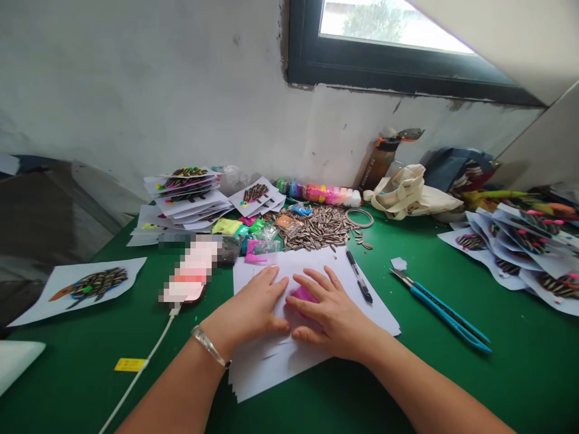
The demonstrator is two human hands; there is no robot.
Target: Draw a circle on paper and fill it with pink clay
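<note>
Atop the white paper stack (275, 369), left hand (253, 304) and right hand (329, 312) sit spread; pink clay-like lump (304, 294) mid-stack, under the right, contact unclear. Uneven pressing could smear it; the unsquared stack could slide, rolling the gel pen (359, 277) off its right side.

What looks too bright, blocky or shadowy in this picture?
In the head view, the window glares almost white, with greenery faint; there too, blocky pixels hide the phone's screen, and soft shadow dims the paper stack below the left hand.
</note>
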